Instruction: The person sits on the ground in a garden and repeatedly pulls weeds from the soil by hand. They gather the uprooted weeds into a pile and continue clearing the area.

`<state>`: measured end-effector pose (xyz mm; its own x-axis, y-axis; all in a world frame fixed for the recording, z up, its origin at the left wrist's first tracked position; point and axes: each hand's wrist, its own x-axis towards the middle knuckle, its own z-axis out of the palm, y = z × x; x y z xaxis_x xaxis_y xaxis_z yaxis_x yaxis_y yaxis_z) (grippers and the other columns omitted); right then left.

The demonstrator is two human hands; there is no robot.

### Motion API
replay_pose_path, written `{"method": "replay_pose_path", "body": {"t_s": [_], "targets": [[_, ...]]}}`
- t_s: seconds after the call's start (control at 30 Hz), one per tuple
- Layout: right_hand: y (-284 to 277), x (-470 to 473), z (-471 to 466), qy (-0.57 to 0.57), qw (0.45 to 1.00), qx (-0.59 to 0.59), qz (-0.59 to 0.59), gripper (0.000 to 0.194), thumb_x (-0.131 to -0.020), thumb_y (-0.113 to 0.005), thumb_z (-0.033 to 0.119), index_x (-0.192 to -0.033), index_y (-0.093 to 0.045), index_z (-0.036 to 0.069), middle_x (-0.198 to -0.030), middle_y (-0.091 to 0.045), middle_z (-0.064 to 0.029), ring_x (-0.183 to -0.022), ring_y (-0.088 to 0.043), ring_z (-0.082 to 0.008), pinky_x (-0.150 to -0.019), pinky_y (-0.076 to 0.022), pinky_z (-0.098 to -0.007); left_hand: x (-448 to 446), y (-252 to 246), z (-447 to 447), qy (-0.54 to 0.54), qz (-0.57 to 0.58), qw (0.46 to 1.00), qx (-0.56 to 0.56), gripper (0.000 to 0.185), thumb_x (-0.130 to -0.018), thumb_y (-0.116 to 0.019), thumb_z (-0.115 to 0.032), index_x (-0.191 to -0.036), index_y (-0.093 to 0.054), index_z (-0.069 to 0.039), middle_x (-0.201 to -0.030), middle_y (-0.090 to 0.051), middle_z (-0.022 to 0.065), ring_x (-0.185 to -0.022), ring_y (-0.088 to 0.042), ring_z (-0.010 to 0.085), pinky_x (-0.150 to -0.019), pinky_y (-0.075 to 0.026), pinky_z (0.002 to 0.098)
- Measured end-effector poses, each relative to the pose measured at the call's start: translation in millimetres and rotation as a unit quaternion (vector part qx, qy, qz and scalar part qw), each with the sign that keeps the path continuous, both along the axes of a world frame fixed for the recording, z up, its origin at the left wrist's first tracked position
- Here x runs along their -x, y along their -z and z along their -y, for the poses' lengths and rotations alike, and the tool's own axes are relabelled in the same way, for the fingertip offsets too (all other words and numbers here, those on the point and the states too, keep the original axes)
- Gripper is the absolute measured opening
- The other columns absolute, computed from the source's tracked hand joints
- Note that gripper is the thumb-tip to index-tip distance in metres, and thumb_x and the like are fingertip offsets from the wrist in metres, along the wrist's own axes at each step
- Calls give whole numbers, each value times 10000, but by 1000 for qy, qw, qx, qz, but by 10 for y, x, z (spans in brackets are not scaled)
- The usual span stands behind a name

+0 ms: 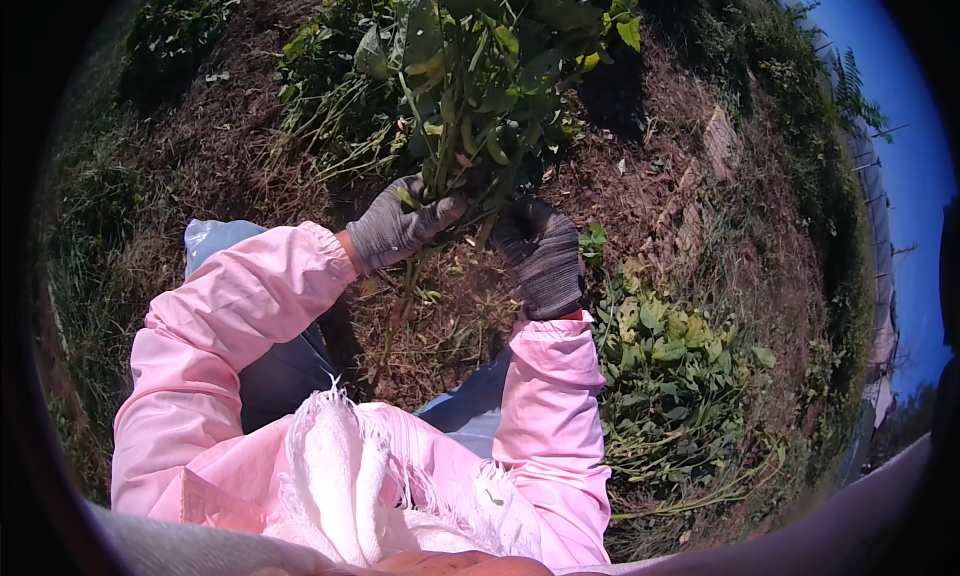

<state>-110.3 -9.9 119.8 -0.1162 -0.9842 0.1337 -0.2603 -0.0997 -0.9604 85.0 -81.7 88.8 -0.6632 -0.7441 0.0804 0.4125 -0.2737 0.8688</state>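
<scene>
My left hand point(405, 223), in a grey knit glove, is closed around the lower stems of a leafy bean plant point(480, 118) with green pods. The plant stands up from my hands toward the top of the view. My right hand point(538, 253), gloved the same way, is at the right side of the stems with its fingers curled; whether it grips a stem or a pod is hidden. Bare lower stems point(409, 291) hang below my left hand, over the ground between my legs.
Cut bean plants point(675, 381) lie in a heap at the right. More leafy plants point(330, 110) lie beyond my left hand, and another clump point(180, 35) is at the upper left. Dry plant litter point(622, 193) covers the soil. A grassy bank point(802, 163) runs along the right.
</scene>
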Motion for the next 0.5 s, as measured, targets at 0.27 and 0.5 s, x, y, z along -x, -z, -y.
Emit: {"method": "replay_pose_path", "body": {"t_s": [0.27, 0.5], "targets": [[150, 118, 101, 104, 956, -18, -275, 253, -838, -687, 182, -1004, -646, -4, -755, -679, -115, -662, -646, -213, -634, -502, -341, 26, -166, -55, -32, 108, 992, 58, 394, -932, -632, -234, -1290, -549, -93, -1174, -620, -13, -1046, -537, 74, -914, -433, 256], [-65, -130, 64, 147, 979, 111, -87, 178, -859, -663, 191, -956, -654, 42, -837, -684, -133, -669, -655, -291, -632, -504, -351, -32, -10, -62, 2, 111, 990, 91, 338, -954, -597, -193, -1264, -556, -63, -1110, -613, -36, -976, -513, 54, -865, -433, 247]]}}
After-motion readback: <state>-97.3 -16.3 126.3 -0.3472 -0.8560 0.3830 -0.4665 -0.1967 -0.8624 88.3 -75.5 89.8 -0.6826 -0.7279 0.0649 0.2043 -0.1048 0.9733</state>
